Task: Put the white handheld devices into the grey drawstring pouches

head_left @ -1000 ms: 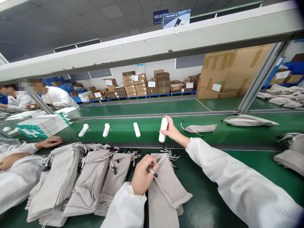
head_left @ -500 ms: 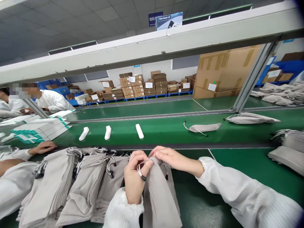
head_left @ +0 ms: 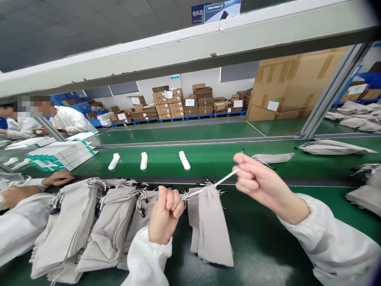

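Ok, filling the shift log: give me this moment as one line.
left hand grips drawstring; right hand holds drawstring taut; grey pouch mouth gathered; conveyor three white devices

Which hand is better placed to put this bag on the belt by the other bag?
Probably the right hand: it pinches the cord of the grey pouch up by the belt, beside the other pouch lying there. The left hand grips lower, near the stacked pouches.
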Tool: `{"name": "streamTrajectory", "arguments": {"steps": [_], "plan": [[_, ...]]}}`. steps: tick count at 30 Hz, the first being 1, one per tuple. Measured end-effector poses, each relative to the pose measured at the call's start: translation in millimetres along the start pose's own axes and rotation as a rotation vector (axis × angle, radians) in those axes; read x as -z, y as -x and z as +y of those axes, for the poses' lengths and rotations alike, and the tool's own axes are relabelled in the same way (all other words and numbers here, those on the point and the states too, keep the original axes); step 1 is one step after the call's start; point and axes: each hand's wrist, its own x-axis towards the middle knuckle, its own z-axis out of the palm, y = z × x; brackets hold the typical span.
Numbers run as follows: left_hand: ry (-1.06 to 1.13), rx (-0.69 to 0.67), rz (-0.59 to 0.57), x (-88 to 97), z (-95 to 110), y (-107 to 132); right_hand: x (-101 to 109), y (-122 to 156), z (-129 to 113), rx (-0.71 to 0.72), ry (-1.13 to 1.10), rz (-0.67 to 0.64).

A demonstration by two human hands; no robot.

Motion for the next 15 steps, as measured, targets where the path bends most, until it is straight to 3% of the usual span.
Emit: {"name": "streamTrajectory", "arguments": {"steps": [4, 6, 8, 10, 12, 15], "plan": [[-0.499, -0.126, 0.02, 5.7, -24, -5, -2, -27, -21, 0.387, 0.113, 0.213], [-0.796, -0.201, 0.013, 12.9, -38, -7, -1, -56, -16, 0.574, 0.271, 0.253], [-0.986, -0.279, -0.015, 17.9, -50, -8, 1, -91, 2, 0.642, 0.524, 0.237], [-1.09, -0.336, -0.052, 18.2, -57, -7, 4, -129, 29, 0.537, 0.886, 0.171], [-1.152, -0.356, -0.08, 14.6, -60, -5, 6, -163, 60, 0.325, 1.248, 0.079], [-1.193, -0.323, -0.077, 7.6, -57, -1, 7, -198, 104, 0.111, 1.475, 0.017]]}}
